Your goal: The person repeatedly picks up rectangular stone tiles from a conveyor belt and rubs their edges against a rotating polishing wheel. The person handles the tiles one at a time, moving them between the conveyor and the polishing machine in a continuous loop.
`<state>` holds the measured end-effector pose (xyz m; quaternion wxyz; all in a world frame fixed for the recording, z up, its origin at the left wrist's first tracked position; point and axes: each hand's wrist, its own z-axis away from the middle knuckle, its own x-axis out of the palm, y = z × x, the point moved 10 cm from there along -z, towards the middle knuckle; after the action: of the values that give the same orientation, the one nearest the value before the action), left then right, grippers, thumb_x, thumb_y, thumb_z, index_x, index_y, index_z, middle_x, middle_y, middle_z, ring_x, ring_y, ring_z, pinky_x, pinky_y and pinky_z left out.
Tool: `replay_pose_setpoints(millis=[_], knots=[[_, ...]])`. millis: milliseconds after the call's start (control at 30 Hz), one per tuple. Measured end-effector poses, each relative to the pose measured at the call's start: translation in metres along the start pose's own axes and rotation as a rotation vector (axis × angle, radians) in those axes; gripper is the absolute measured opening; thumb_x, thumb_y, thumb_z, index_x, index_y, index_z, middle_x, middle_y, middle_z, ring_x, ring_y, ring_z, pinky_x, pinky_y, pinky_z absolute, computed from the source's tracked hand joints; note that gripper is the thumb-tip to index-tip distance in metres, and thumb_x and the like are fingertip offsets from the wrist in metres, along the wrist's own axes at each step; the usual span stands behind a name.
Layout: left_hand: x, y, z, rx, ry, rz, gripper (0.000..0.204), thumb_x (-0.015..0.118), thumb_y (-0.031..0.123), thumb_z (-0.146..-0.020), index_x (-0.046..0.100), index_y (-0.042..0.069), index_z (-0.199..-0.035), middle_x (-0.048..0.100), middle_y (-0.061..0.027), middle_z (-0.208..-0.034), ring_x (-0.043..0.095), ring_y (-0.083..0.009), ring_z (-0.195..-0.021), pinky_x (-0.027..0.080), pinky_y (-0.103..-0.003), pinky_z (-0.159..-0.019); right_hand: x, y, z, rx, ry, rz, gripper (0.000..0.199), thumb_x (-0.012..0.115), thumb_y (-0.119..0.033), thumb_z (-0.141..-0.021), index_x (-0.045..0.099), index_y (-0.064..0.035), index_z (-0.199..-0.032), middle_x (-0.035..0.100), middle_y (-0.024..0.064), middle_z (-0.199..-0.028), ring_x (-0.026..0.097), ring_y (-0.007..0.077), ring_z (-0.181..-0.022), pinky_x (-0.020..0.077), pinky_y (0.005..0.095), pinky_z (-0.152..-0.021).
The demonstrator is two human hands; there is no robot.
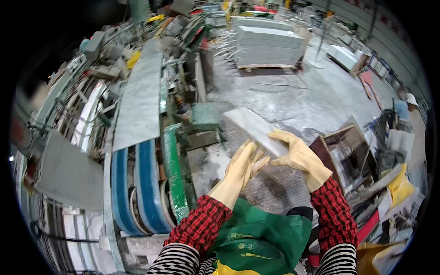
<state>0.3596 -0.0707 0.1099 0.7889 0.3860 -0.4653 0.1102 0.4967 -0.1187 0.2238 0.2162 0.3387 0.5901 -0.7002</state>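
A pale, marble-like stone strip point(255, 128) is held out in front of me, tilted, its far end pointing up and to the left. My right hand point(298, 158), in a cream rubber glove, grips the near right end, thumb and fingers on either side. Just below the strip is my left hand point(243, 165), gloved the same way, its fingers stretched and apart. Whether its fingertips touch the strip's edge I cannot tell. To the left runs a machine with blue belts point(146, 183), and a long grey stone slab point(140, 96) lies along it.
A green machine rail point(176, 169) stands close by my left arm. On my right is an open brown box point(346, 156) near yellow sheeting point(398, 185). Ahead, a tall stack of pale slabs point(268, 46) rests on the wet floor. A person in a white cap point(411, 99) is at far right.
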Motion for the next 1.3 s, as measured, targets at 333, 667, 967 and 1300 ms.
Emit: replay_pose_setpoints(millis=[333, 667, 967, 1300], knots=[[-0.159, 0.204, 0.078, 0.642, 0.275, -0.029, 0.048, 0.052, 0.009, -0.103, 0.043, 0.003, -0.15, 0.055, -0.0193, -0.144, 0.059, -0.0383, -0.128, 0.051, -0.058, -0.107, 0.096, -0.202, -0.022, -0.943, 0.11, 0.425, 0.065, 0.091, -0.026, -0.066, 0.062, -0.0079, -0.121, 0.06, 0.0121, -0.122, 0.058, 0.0344, -0.118, 0.0472, 0.0449, -0.103], [-0.371, 0.325, 0.122, 0.793, 0.733, -0.01, 0.026, 0.054, 0.012, -0.102, 0.056, -0.007, -0.119, 0.065, -0.0222, -0.122, 0.067, -0.0325, -0.11, 0.059, -0.039, -0.089, 0.037, 0.043, -0.032, -0.226, 0.07, 0.405, 0.073, 0.089, -0.028, -0.079, 0.061, -0.0134, -0.144, 0.054, 0.0211, -0.153, 0.049, 0.0389, -0.144, 0.0417, 0.0446, -0.12], [-0.453, 0.33, 0.059, 0.626, 0.797, -0.004, 0.047, 0.044, 0.024, -0.109, 0.047, -0.012, -0.139, 0.054, -0.0253, -0.148, 0.052, -0.0378, -0.137, 0.042, -0.047, -0.12, 0.0, 0.162, 0.013, 0.18, 0.138, 0.098, 0.069, 0.084, -0.014, -0.084, 0.058, -0.0034, -0.147, 0.053, 0.0209, -0.156, 0.049, 0.0319, -0.146, 0.0367, 0.0394, -0.123], [-0.439, 0.34, 0.056, 0.54, 0.842, -0.078, 0.031, 0.048, 0.015, -0.104, 0.055, -0.009, -0.123, 0.066, -0.0208, -0.122, 0.065, -0.032, -0.11, 0.054, -0.042, -0.096, 0.006, 0.19, 0.035, 0.34, 0.145, 0.05, 0.061, 0.076, -0.012, -0.093, 0.056, -0.006, -0.15, 0.055, 0.0165, -0.155, 0.048, 0.0275, -0.146, 0.0355, 0.0363, -0.121]])
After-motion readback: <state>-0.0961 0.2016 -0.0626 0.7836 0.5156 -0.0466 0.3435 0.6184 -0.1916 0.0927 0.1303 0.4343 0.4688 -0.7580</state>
